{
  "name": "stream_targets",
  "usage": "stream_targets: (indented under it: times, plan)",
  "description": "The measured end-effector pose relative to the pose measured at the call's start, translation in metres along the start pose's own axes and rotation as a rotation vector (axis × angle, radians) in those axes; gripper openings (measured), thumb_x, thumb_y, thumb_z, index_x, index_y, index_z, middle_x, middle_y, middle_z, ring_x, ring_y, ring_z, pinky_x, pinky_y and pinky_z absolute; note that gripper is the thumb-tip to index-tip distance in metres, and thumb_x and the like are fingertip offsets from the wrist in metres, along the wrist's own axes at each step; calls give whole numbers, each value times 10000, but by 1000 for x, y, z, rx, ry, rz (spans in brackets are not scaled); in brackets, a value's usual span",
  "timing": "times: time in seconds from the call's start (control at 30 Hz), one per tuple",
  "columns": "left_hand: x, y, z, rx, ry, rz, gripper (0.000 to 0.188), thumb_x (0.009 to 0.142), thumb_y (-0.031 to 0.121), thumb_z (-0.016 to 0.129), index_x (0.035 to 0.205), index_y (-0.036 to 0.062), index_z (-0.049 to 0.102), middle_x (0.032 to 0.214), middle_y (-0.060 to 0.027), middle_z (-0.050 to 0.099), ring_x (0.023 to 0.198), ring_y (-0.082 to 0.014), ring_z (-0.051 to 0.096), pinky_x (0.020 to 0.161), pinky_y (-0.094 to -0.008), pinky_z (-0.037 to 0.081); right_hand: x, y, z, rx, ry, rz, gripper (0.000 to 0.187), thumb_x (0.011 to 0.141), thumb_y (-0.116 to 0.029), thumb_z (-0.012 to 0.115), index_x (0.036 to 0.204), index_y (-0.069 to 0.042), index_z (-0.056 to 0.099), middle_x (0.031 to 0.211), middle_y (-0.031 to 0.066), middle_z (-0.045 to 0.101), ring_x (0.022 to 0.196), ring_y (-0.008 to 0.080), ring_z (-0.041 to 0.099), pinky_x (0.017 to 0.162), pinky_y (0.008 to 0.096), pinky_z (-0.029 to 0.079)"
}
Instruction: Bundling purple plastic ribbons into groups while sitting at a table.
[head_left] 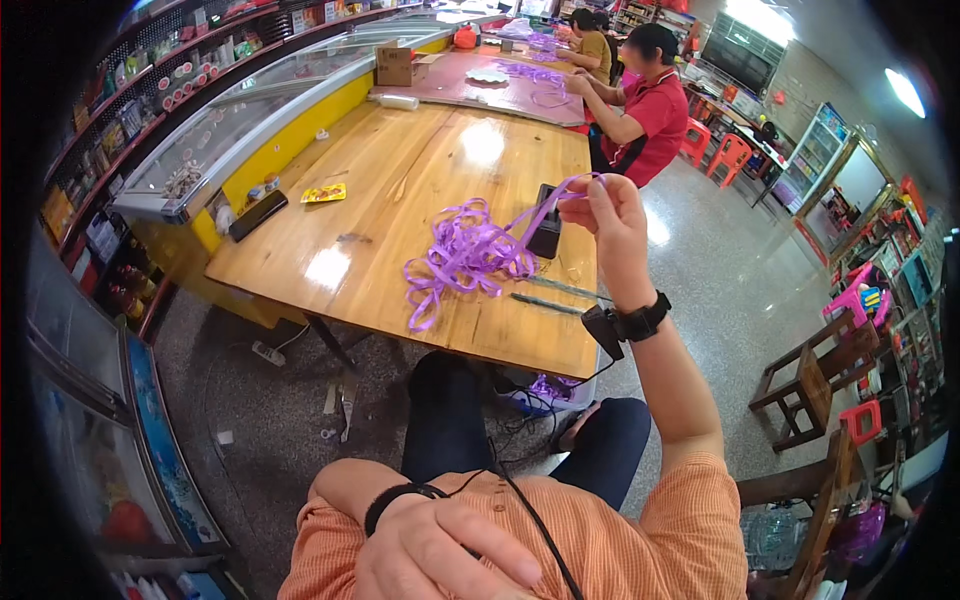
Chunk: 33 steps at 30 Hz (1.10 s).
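My right hand (618, 225) is raised over the table's right edge and pinches a strand of purple ribbon between thumb and fingers. That strand runs down to a loose, tangled heap of purple ribbon (465, 250) on the wooden table (380, 190). Close to my body, at the bottom of the picture, my left hand (450, 545) lies with its fingers stretched out and nothing visible in them. Behind the ribbon strand stands a black box-like object (545, 235). Thin dark rods (548, 303) lie beside the heap, below my right hand.
A black phone-like slab (258, 215) and a yellow packet (325, 193) lie at the table's left. Under the near edge sits a bin (575, 400) with purple ribbon. Farther back, a person in red (655, 110) works at a pink table (480, 92). A glass-topped freezer (230, 130) runs along the left.
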<state>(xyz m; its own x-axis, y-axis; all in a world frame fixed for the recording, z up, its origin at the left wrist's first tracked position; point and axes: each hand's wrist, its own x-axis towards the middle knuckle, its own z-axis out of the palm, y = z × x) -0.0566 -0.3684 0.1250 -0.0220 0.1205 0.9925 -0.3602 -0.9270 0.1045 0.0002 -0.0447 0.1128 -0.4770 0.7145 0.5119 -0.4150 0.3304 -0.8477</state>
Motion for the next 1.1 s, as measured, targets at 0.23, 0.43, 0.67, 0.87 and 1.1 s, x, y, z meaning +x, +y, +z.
stream_targets:
  times: [0.23,0.43,0.67,0.87,1.1]
  plan:
    - [-27,-44,-1,478,66,315,177,927,124,553,829,28,665,900,-121,718,873,-316,697,799,-426,567,-32,-9,-37,-164,17,-271,130,1021,-118,548,1112,-29,527,980,75,667,866,137,657,800,287,544]
    - [-70,-151,-138,1219,-5,-763,342,871,162,708,1162,-3,638,1115,-163,674,1021,-317,648,905,-377,506,-75,-1,-62,-240,3,-147,128,971,-41,614,1092,-7,586,972,49,661,881,111,646,790,256,525]
    - [-117,-199,-240,1399,-286,-1392,320,895,277,647,1081,21,696,948,-168,709,907,-311,673,810,-432,516,-129,9,-121,-437,84,-161,100,930,20,636,1027,3,624,928,19,616,834,105,630,738,238,509]
    - [-74,-185,-286,1230,325,-1165,287,939,276,616,997,12,713,695,-117,659,642,-201,649,609,-326,489,-155,8,-165,-266,328,-112,117,930,14,627,1043,-16,628,880,48,647,782,123,641,721,266,518]
    - [-63,-184,-267,1840,-349,-1345,465,837,238,697,1186,-52,597,1196,-255,603,1122,-421,559,976,-463,455,-159,12,-177,-350,321,-74,106,933,-2,638,1038,-10,647,885,38,645,771,118,633,719,253,509]
